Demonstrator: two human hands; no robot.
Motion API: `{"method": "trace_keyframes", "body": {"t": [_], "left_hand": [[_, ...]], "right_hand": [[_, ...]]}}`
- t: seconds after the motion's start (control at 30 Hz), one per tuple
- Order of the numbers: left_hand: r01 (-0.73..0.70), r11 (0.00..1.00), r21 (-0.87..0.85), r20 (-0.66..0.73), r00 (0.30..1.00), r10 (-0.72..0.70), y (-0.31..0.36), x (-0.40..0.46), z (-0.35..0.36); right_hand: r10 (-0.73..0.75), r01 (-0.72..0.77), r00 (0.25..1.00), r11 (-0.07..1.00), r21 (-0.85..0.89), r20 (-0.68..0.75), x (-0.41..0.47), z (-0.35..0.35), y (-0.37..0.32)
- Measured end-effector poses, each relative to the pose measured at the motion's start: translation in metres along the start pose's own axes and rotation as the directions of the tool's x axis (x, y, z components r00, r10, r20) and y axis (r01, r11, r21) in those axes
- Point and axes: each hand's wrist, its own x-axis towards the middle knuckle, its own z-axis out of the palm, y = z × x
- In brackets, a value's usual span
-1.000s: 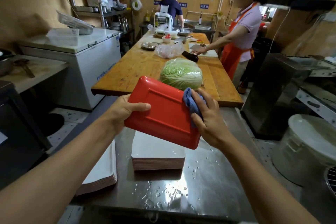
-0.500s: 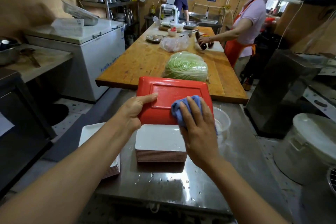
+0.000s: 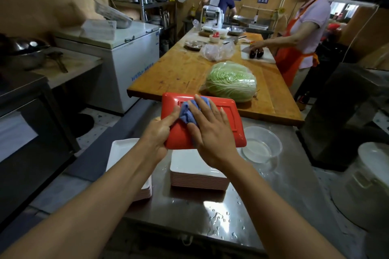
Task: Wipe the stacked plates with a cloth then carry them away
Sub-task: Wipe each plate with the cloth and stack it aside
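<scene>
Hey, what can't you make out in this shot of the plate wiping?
Head view only:
- Top face of the red plate: turned away; only its underside shows.
- Left hand fingers: behind the plate; only the thumb shows.
- Blue cloth: largely under the right hand.
- Centre stack of plates: far part hidden by plate and hands.

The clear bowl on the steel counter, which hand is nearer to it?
Right. The right hand presses the cloth on the red plate beside the bowl; the left hand grips the plate's far edge.

Left hand (image 3: 156,134) gripping red plate (image 3: 229,124), right hand (image 3: 212,132) flat on blue cloth (image 3: 186,111).
</scene>
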Motion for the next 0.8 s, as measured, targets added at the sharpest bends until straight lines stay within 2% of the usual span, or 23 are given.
{"method": "trace_keyframes", "body": {"t": [0.13, 0.2, 0.3, 0.53, 0.7, 0.8], "left_hand": [[0.002, 1.0, -0.018, -0.048, 0.999, -0.003, 0.007, 0.002, -0.025], [0.004, 1.0, -0.027, -0.046, 0.999, -0.005, 0.009, 0.003, -0.037], [-0.002, 0.998, -0.064, -0.051, 0.999, -0.001, 0.011, 0.005, -0.05], [0.038, 0.99, -0.135, -0.09, 0.995, -0.05, 0.017, 0.005, -0.082], [0.086, 0.986, -0.14, -0.123, 0.987, -0.103, 0.012, 0.003, -0.115], [-0.021, 0.996, -0.082, -0.17, 0.985, 0.007, 0.013, 0.003, -0.133]], "right_hand": [[0.103, -0.104, 0.994, 0.994, -0.033, -0.027, 0.001, 0.002, 0.024], [0.159, -0.154, 0.987, 0.983, 0.1, -0.038, -0.003, 0.004, 0.032], [0.261, -0.232, 0.965, 0.903, 0.362, -0.033, -0.009, 0.012, 0.031], [0.276, -0.218, 0.958, 0.879, 0.424, -0.079, -0.025, 0.043, 0.016], [0.353, -0.298, 0.934, 0.847, 0.44, -0.047, -0.016, 0.057, 0.009], [0.395, -0.332, 0.918, 0.823, 0.461, -0.044, -0.007, 0.061, 0.0]]}}
